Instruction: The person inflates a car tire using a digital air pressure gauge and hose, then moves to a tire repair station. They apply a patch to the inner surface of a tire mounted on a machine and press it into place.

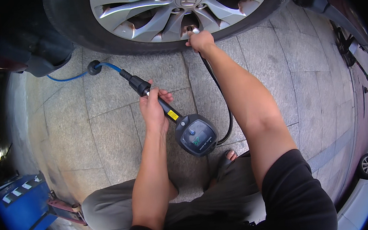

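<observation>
Both hands are busy: L hand [152, 111] is wrapped loosely round the black handle [162, 104] of a digital tire inflator gauge [191, 145], thumb & fingertips showing on opposite sides; R hand [201, 41] pinches the end of a thin black rubber hose [214, 76] at the lower part of the silver alloy wheel [172, 26], w/ the valve area mostly hidden by the fingers. Gauge is held over the gray stone paving [115, 134], btwn the forearms, well in from the paving's L & R edges. Its dark round-cornered housing contains a lit green display [197, 140] (digits too small to trust), & there's a yellow label [173, 115] on the handle. Rubber hose loops from the housing's R side up to R hand. At the handle's far end a black coupler [138, 85] meets a blue air hose [68, 79], which passes thru a black ball-shaped stopper [94, 67] & runs off L.

Black tire [69, 31] encloses the alloy wheel at the paving's far edge. Near the paving's near L corner: a blue cabinet [42, 221], contents can't be seen, w/ a reddish metal arm [67, 208] beside it. White car [360, 200] sits by the near R corner.
</observation>
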The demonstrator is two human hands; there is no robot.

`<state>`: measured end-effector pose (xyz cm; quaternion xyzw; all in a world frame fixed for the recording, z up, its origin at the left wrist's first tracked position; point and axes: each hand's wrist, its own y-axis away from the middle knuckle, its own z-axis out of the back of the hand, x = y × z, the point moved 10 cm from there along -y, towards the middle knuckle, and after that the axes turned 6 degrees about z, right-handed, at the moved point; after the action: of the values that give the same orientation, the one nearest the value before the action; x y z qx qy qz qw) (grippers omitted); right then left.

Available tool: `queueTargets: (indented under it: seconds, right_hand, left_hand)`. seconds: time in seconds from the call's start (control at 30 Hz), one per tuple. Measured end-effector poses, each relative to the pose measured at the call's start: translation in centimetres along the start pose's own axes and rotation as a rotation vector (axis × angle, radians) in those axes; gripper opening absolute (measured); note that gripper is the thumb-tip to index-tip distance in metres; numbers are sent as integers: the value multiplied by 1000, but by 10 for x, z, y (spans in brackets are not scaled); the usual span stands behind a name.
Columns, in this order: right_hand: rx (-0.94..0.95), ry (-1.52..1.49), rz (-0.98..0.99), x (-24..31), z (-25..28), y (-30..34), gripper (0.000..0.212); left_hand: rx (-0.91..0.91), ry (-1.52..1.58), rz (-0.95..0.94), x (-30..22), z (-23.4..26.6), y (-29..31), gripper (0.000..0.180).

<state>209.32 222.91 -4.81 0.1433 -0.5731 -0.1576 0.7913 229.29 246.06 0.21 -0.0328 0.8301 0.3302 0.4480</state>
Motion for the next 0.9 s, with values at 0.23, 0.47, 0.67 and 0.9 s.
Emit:
queueTargets:
  seconds: [0.23,0.47,0.67,0.9]
  right_hand:
    - [0,12,-1,2,2,3,36]
    - [16,64,-3,4,2,4,41]
    - [9,38,-10,6,3,6,38]
    - [19,68,-17,6,3,7,40]
  left_hand:
    - [13,9,16,1,-1,-2,48]
    - [6,20,16,2,0,-4,48]
    - [8,23,22,2,-1,-3,47]
    - [6,19,18,2,1,-4,46]
